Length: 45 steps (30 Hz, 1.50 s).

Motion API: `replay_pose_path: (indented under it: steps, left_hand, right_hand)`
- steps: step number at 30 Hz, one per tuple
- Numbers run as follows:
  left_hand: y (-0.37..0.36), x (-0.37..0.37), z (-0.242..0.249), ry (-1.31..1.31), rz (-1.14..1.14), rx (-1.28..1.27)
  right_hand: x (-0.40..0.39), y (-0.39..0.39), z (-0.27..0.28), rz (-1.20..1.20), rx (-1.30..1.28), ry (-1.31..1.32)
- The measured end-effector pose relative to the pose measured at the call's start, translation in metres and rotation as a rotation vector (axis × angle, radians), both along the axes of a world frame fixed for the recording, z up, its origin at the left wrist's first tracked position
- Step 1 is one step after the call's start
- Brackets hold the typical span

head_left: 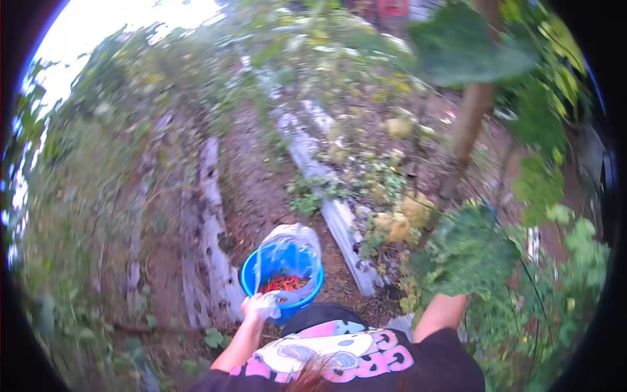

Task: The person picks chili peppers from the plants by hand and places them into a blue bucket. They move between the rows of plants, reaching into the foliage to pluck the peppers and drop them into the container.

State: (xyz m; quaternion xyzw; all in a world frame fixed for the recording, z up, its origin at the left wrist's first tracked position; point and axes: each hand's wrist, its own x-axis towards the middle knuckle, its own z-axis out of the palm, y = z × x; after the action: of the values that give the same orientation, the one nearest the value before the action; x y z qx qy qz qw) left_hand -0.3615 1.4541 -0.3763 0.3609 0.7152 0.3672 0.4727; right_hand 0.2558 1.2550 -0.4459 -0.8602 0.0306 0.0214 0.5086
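And the L hand [251, 306] is pinching bunched plastic bag [297, 234] at the blue bucket's [249, 277] near-L rim, w/ red peppers [284, 283] inside, R hand hidden behind a leaf [471, 251] to the bucket's R, grip can't tell.

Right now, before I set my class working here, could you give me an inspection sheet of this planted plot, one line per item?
Surface: bare brown soil between planted rows.
Job's things: round blue plastic bucket holding small, slender red pieces, pepper-like; thin whitish plastic bag draped over its rim.
Clutter: pale, torn-looking plastic strips along the ground.
Hands: left hand grips bunched bag plastic at the rim; right hand hidden behind a large green leaf.
Cables: none identifiable; a thin dark strand at right could be stem or cord.
Surroundings: dense green foliage and a brown wooden-looking pole at right.
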Motion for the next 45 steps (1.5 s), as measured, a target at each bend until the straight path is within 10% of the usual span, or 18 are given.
replay_pose_path:
  steps: [10,20,31,45]
  left_hand:
    - [-0.017,0.045,0.049,-0.422,0.372,0.015]
    - [-0.031,0.037,0.01,-0.076,0.409,-0.05]
    - [-0.037,0.033,0.005,-0.185,0.401,-0.023]
    - [-0.023,0.034,0.049,-0.017,0.296,0.028]
  right_hand:
    - [0.015,0.004,0.019,-0.071,0.336,0.223]
    - [0.021,-0.011,0.002,0.016,0.822,0.668]
    - [-0.025,0.025,0.061,-0.037,0.635,0.381]
    - [-0.16,0.033,0.082,0.204,0.72,1.059]
